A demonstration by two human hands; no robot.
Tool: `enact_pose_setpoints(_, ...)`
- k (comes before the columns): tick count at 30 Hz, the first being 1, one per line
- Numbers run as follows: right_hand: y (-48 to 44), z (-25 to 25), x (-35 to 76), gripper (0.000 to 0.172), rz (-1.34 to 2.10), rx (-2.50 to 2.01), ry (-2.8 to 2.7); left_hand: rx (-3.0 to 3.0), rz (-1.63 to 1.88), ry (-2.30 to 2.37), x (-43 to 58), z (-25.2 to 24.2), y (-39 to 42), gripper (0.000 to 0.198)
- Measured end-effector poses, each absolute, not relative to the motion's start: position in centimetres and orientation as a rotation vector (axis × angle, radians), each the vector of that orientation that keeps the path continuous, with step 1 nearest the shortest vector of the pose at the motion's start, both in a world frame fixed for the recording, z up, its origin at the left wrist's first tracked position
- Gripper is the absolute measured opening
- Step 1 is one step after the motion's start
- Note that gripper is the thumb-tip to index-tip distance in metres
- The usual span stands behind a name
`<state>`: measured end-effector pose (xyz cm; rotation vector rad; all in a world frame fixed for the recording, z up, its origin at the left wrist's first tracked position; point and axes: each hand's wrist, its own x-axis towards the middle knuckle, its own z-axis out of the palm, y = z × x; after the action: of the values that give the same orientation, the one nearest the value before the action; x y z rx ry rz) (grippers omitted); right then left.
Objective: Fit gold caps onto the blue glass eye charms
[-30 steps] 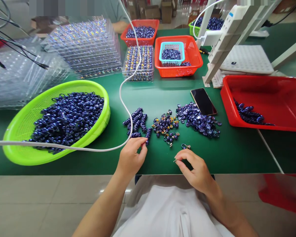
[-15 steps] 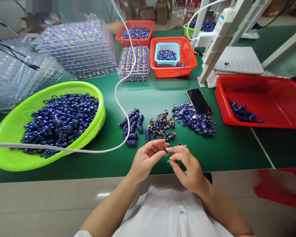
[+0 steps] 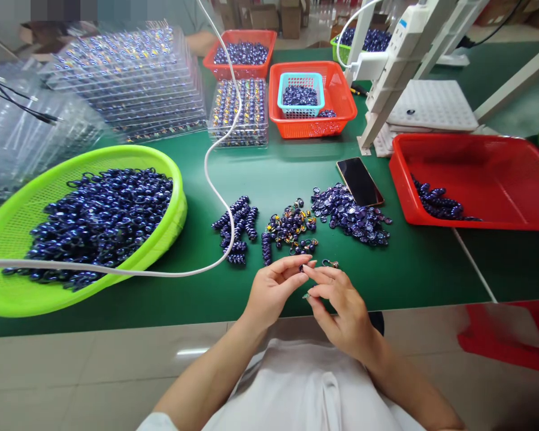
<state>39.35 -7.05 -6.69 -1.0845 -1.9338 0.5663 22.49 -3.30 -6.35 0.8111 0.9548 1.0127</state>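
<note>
My left hand point(image 3: 275, 288) is closed in a pinch on a small dark blue shiny piece point(image 3: 302, 269). The fingertips of my right hand point(image 3: 341, 305) touch that same piece. Between its thumb and index finger, the right hand also pinches a tiny greenish piece point(image 3: 306, 296), too small to make out. A dark loop with a small fitting point(image 3: 330, 263) shows just past the right knuckles. Beyond the hands lie a pile of blue and yellow beads point(image 3: 291, 222), several dark blue ridged coils point(image 3: 238, 224) and a heap of flat dark blue discs point(image 3: 350, 212).
A green basket point(image 3: 179, 197) full of dark blue loops stands left, crossed by a white cable point(image 3: 206, 161). A phone point(image 3: 360, 181) touches the disc heap. On the right is a red tray point(image 3: 498, 179). Stacked clear trays point(image 3: 135, 90) and red baskets point(image 3: 312, 129) stand behind.
The view has shifted slightly. My right fingers have closed in on the piece in the left hand, and the dark loop past the right knuckles shows more fully.
</note>
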Motion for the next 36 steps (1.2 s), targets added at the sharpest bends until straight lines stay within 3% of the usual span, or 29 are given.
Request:
enact_pose_setpoints(7,-6.2,-5.3,40.1,0.01,0.868,-1.285,-1.63,1.07,1.103,1.033,22.4,-6.8,-3.6,0.019)
enact_pose_setpoints(16,-5.2,-4.5,40.0,0.008,1.095,-1.349,-1.633,1.609,1.141,0.871,21.6,-6.7,-3.3,0.03)
enact_pose_setpoints(24,-5.0,-5.0,40.0,0.009,1.186,-1.377,-1.572,1.561,0.989,1.019,21.2,-5.8,-3.2,0.019)
enact_pose_setpoints(36,-4.5,-5.1,40.3,0.012,1.325,-1.393,-1.583,1.671,1.001,0.972,21.4,-6.4,-3.4,0.022)
